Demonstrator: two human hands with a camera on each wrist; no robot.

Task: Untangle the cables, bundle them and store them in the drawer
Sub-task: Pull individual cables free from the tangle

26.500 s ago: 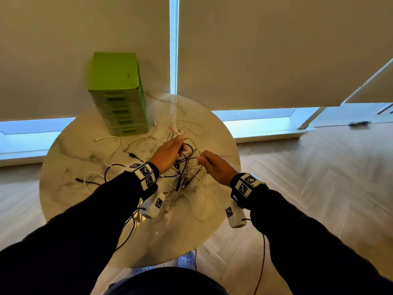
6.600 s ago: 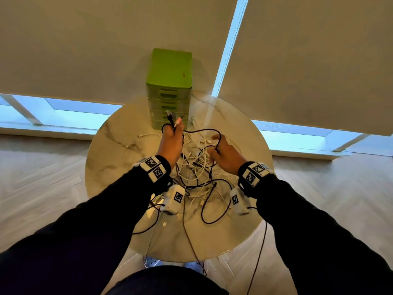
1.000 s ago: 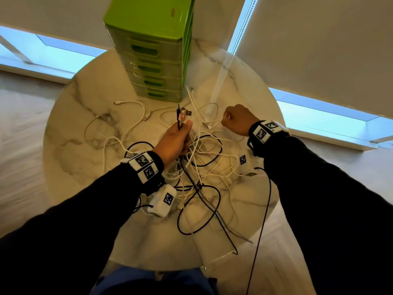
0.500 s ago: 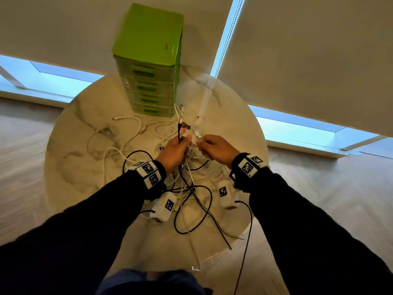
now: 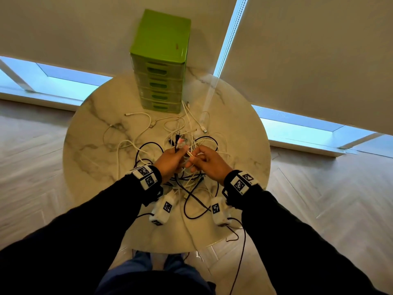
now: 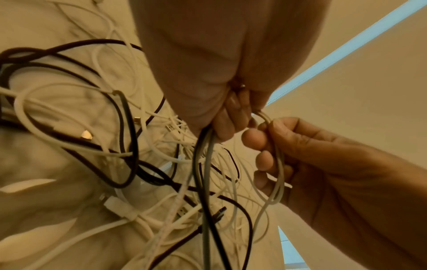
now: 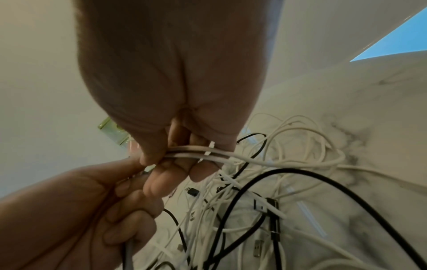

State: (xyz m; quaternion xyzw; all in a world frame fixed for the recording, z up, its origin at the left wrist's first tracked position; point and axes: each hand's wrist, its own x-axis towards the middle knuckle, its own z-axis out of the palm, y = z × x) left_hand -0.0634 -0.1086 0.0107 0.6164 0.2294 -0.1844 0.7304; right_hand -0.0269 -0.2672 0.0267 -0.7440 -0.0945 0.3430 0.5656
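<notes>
Indoors, a room in a home or small office; I can't tell which. I stand at a round marble-look table (image 5: 240,150) set against low windows (image 5: 70,78) with pale roller blinds (image 5: 308,52) drawn almost to the sill, daylight showing beneath. Floor (image 5: 331,201) is light wood laid in herringbone. A small green plastic drawer unit (image 5: 161,60) sits at the table's far edge, loose charging cables (image 5: 136,124) spread before it.

Cool daylight enters beneath lowered blinds (image 5: 308,50), leaving the room dim; the marble desk (image 5: 238,133) shows soft glare. Wide-angle distortion bends the edges, and both wrist views are warm-tinted, close and blurred.
</notes>
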